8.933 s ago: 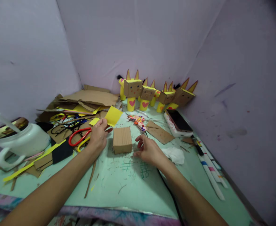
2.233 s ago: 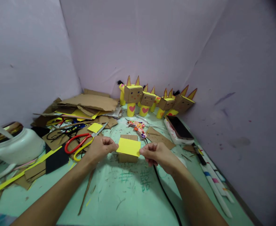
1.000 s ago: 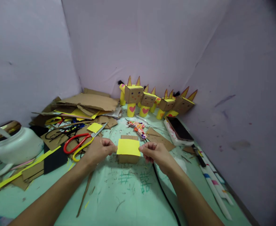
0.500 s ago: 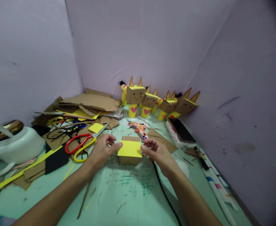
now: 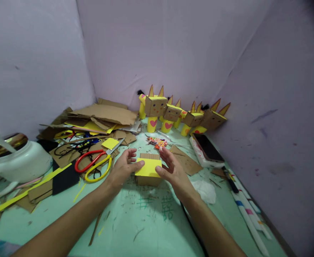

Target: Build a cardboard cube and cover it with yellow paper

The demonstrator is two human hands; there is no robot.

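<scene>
A small brown cardboard box (image 5: 148,181) sits on the table in front of me, with a yellow paper piece (image 5: 148,167) lying over its top. My left hand (image 5: 125,166) is at the left side, its thumb tip touching the paper's left edge and its fingers apart. On the right, my right hand (image 5: 174,171) rests its thumb on the paper's right edge, with the other fingers stretched out beside the box. Neither hand is wrapped round the box. Red-and-yellow-handled scissors (image 5: 94,165) lie left of my left hand.
Cardboard sheets (image 5: 103,115) and scraps pile up at the left, behind a white pot (image 5: 31,162). Several yellow-and-cardboard horned figures (image 5: 156,107) stand against the wall. To the right are a phone (image 5: 207,147), markers (image 5: 249,210), crumpled white tissue (image 5: 205,191) and a black cable (image 5: 190,221).
My thumbs have moved inward onto the yellow paper, and the fingers of both hands have spread. The right hand has shifted slightly up and left. The view has shifted a little.
</scene>
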